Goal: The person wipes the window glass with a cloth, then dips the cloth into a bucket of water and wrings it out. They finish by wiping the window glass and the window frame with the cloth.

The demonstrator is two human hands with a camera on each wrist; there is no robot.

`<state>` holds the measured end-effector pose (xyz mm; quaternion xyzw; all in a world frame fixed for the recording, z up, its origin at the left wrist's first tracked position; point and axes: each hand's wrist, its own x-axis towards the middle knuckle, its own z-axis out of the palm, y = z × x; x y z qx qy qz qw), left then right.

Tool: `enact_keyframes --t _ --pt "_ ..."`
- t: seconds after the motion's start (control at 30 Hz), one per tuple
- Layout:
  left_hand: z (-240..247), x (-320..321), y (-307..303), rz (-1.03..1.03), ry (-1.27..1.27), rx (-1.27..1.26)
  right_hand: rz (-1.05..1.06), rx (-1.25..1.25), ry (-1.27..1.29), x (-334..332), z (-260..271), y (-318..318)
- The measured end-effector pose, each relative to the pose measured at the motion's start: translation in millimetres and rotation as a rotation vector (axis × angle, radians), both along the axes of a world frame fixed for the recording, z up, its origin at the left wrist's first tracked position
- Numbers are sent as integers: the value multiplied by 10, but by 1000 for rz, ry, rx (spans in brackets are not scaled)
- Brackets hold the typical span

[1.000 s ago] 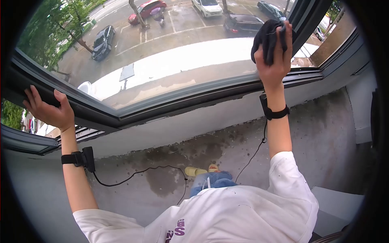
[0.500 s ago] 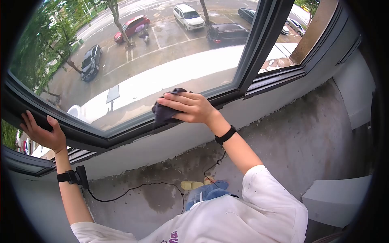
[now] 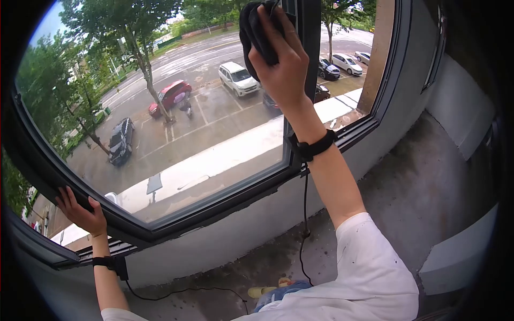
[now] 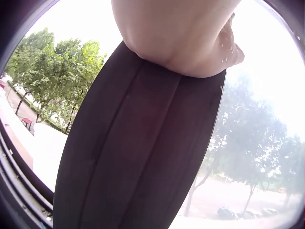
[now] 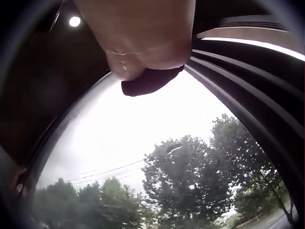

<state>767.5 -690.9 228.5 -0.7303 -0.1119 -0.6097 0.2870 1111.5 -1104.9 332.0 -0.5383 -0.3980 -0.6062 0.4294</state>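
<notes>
In the head view, the right arm reaches up, and the right hand (image 3: 282, 69) presses a black cloth (image 3: 250, 43) against the window pane (image 3: 187, 144), high beside its right upright; the visible fingers lie straight over the cloth. The left hand (image 3: 83, 215) rests on the dark frame (image 3: 122, 224), fingers extended, thumb apart. The cloth looks thick and bunched.

In the left wrist view, the heel of the left hand meets a broad dark bar; its fingers are hidden.

In the right wrist view, the cloth's rounded, dark edge juts beyond the right palm; finger positions cannot be told here.
</notes>
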Motion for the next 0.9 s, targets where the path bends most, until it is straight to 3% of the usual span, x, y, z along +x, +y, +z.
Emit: enact_keyframes --t 0.1,0.13,0.23,0.27,0.33,0.37,0.4,0.47,0.6,0.63,0.7,0.77,0.9 --pt "-41 -17 26 37 13 -15 87 -263 -132 -154 -604 231" --pt "-45 -23 25 32 5 -6 64 -393 -216 -278 -859 253" --pt "-35 -7 2 46 8 -2 278 -883 -447 -168 -1640 96" --pt "-57 -21 2 46 -7 8 378 -1020 -335 -55 -1868 -38" --pt "-64 -15 34 62 11 1 356 -1161 -304 178 -1842 -396" --pt "-72 -15 45 50 10 8 326 -1182 -249 257 -1730 -533" --pt "-80 -8 48 59 2 5 89 -1176 -523 274 -1417 -638" --pt "-93 -2 45 49 1 -41 -7 -977 -471 312 -815 -740" --pt "-61 0 -15 34 -2 6 87 -87 30 228 250 -331" --pt "-67 0 -16 41 4 -1 94 -93 36 177 307 -166" --pt "-58 -2 -2 30 9 -6 59 164 61 55 382 174" --pt "-55 -6 -6 33 3 -3 14 26 -24 -235 192 435" --pt "-76 11 -6 28 1 -6 180 -675 -408 -610 -863 639"
